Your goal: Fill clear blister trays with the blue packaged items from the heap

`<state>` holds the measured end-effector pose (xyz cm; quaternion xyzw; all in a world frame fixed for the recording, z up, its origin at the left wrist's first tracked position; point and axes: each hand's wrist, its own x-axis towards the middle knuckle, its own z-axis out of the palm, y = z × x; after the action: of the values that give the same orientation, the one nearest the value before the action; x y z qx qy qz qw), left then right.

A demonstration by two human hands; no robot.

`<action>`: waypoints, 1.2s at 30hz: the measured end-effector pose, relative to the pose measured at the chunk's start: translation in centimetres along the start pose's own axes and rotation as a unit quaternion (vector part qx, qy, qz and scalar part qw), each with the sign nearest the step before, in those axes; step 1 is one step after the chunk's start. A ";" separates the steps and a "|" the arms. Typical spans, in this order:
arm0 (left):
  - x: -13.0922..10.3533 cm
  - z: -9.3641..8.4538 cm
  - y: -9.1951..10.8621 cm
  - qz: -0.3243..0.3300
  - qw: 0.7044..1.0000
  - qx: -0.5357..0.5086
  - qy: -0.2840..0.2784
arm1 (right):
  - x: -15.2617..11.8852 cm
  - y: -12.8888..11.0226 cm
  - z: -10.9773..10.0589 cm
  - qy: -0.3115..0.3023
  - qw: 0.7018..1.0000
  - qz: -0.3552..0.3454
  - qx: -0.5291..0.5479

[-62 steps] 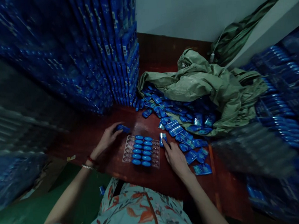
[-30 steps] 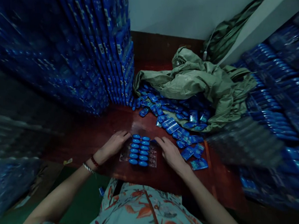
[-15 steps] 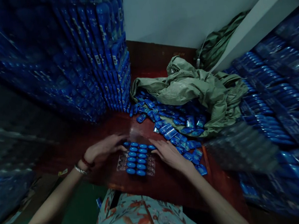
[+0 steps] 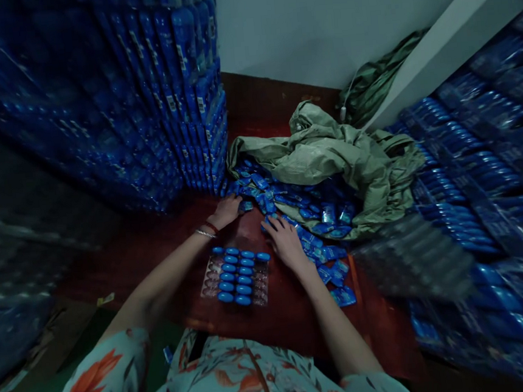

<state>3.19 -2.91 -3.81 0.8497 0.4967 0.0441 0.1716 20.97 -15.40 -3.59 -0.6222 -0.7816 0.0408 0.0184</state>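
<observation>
My left hand (image 4: 226,212) reaches forward over the red tabletop, fingers stretched out at a loose blue pack (image 4: 246,206). To its right, my right hand (image 4: 284,238) lies with fingers spread at the near edge of a heap of small blue packs (image 4: 310,240), touching them. Nearer my body is a clear plastic tray (image 4: 260,290) with moulded hollows. Blue oval pieces (image 4: 227,277) fill its two middle columns, and one more sits at each side of the far row. The other side hollows show bare plastic. What lies under my fingertips is partly hidden.
A crumpled green sack (image 4: 326,154) spills blue packs across the red table (image 4: 294,315). Tall stacks of packed blue goods (image 4: 189,104) rise at the left, with more (image 4: 483,170) at the right. Clear empty trays (image 4: 414,262) are piled beside the right stack.
Both hands have left the tray's far corners and moved forward to the loose packs, the left one farther. The blue pieces in the tray look the same.
</observation>
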 end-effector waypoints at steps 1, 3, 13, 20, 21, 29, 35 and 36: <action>-0.8 -0.1 -0.8 0.009 1.000 -0.002 -0.001 | -0.8 0.0 0.4 0.000 1.000 -0.025 0.018; -3.3 -0.3 -2.7 0.020 1.000 -0.021 0.007 | -2.5 0.2 1.0 -0.003 0.996 -0.066 0.062; -21.3 -1.1 -6.5 -0.080 0.957 -0.225 0.165 | -3.2 1.2 -1.6 -0.030 0.994 -0.076 0.075; -22.8 0.2 -2.1 -0.097 0.944 -0.248 0.195 | -1.5 0.3 -2.3 -0.071 0.990 -0.115 -0.048; -22.4 0.3 -1.7 -0.083 0.947 -0.238 0.197 | -1.8 0.4 -2.2 -0.058 0.990 -0.117 -0.056; -20.2 0.7 -1.6 0.075 0.992 -0.015 0.102 | -6.4 1.6 -0.1 0.198 0.962 -0.038 0.184; -19.2 -0.6 -1.3 0.159 0.987 0.032 0.017 | -10.7 -0.5 1.1 0.268 0.885 0.116 0.362; -19.1 -1.0 -1.1 0.166 0.986 0.033 0.001 | -11.3 -0.8 1.2 0.269 0.882 0.121 0.367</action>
<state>-7.57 -18.53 -1.39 0.9253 0.3505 0.0568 0.1330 22.66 -26.59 -4.42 -0.6476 -0.5946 0.1574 0.4498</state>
